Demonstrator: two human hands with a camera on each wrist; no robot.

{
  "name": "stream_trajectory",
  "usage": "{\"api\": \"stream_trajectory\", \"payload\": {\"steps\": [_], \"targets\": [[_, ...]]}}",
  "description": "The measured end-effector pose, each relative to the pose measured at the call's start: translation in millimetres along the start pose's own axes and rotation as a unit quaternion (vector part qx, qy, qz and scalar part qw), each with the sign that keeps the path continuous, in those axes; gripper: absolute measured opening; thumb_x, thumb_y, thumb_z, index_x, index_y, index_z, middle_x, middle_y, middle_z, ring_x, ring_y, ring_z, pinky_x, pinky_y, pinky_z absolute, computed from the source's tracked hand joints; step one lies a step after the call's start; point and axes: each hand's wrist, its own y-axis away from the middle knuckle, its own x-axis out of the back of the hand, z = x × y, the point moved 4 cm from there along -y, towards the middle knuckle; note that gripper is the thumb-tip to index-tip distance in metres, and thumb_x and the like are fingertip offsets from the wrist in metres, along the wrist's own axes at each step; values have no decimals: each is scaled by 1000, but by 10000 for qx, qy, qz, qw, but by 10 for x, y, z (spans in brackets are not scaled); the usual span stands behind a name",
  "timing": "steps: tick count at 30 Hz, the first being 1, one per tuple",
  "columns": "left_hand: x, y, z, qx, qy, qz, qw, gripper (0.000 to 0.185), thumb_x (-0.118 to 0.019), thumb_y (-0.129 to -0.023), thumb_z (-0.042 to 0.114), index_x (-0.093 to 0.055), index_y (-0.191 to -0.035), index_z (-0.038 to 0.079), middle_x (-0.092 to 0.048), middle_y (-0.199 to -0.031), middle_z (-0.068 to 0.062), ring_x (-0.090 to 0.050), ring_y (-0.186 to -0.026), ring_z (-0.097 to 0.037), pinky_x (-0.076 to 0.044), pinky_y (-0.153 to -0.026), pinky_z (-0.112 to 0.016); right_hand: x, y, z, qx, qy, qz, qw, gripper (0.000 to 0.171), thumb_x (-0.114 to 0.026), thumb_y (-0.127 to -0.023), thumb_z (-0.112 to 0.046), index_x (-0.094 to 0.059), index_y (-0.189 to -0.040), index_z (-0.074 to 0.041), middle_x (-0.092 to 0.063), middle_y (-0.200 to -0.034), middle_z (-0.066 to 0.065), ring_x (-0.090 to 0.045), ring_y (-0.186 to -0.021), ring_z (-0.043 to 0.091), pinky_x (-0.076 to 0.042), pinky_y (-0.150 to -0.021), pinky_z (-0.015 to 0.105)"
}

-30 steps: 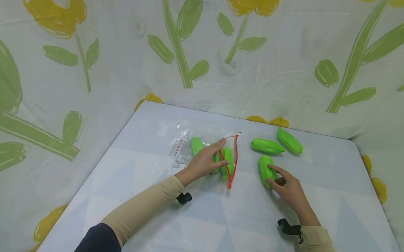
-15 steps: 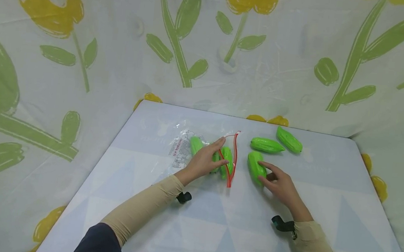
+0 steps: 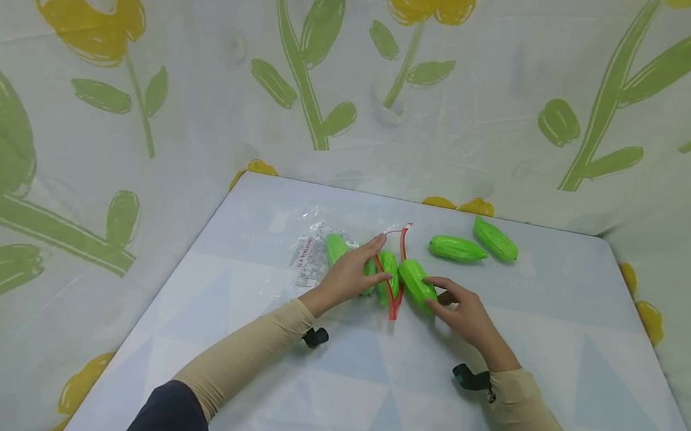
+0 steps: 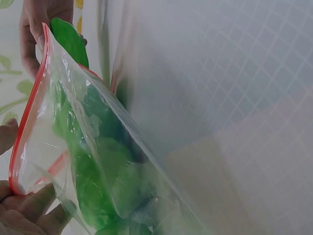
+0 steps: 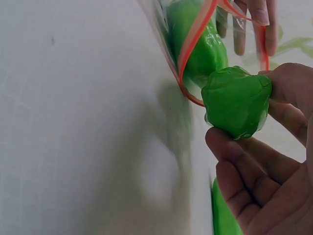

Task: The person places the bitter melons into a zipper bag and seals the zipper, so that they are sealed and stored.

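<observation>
My left hand (image 3: 347, 275) holds the mouth of a clear zip bag (image 3: 307, 260) with a red zip edge (image 4: 27, 115), its thumb and fingers at that edge. Several bright green, ridged toy gourds (image 4: 95, 181) lie inside the bag, partly covered by the hand in the head view. Between the thumb and fingers of my right hand (image 3: 461, 314) is another green gourd (image 5: 237, 103). One end of it points toward the open mouth, and it overlaps the red zip edge in the head view.
Two more green gourds lie at the back right of the table: one (image 3: 457, 249) lengthwise, the other (image 3: 496, 240) slanting behind it. The white and pale blue table (image 3: 332, 390) is bordered by flower-printed sheeting (image 3: 481, 118). A dark camera (image 3: 471, 378) sits at my right wrist.
My right hand has carried its gourd leftward, from beside the bag up to the bag's red mouth. The left hand and the bag have stayed in place.
</observation>
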Motion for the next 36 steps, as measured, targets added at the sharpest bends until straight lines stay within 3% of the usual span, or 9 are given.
{"api": "stream_trajectory", "payload": {"steps": [8,18,26,31,36], "targets": [[15,-22,14,1,-22,45,10000,81,-63,-85,46,-25,-148,14,-24,-152,2,-31,-135,-18,-31,-108,-33,-43,-47,-39,-138,51,-55,9999,45,-67,-84,-41,-55,-126,-31,-62,-114,0,-62,-87,15,-48,-66,30],[25,-26,33,19,-60,1,10000,81,-61,-85,48,-21,-149,18,-21,-152,6,-30,-135,-15,-32,-107,-31,-134,-132,-104,169,-72,-268,9995,44,-66,-84,-40,-55,-126,-30,-63,-109,1,-62,-84,13,-49,-68,31],[37,-40,48,-70,-59,54,9999,80,-62,-85,46,-23,-148,15,-28,-151,-4,-32,-134,-17,-33,-107,-33,-189,-174,-152,348,-129,-355,9987,41,-65,-86,-38,-56,-125,-30,-64,-111,-1,-63,-83,12,-51,-71,33],[38,-42,46,-61,-34,40,10000,80,-62,-85,46,-23,-148,14,-28,-151,-4,-31,-135,-17,-31,-108,-33,-187,-194,-173,286,-74,-183,9994,42,-65,-86,-37,-55,-126,-30,-65,-105,2,-62,-83,14,-50,-68,33],[41,-40,46,-47,4,34,10000,81,-63,-85,45,-24,-148,13,-27,-151,-3,-30,-135,-17,-30,-108,-33,-189,-228,-193,292,21,212,9993,43,-65,-86,-35,-55,-127,-28,-62,-116,3,-63,-85,17,-51,-68,35]]}}
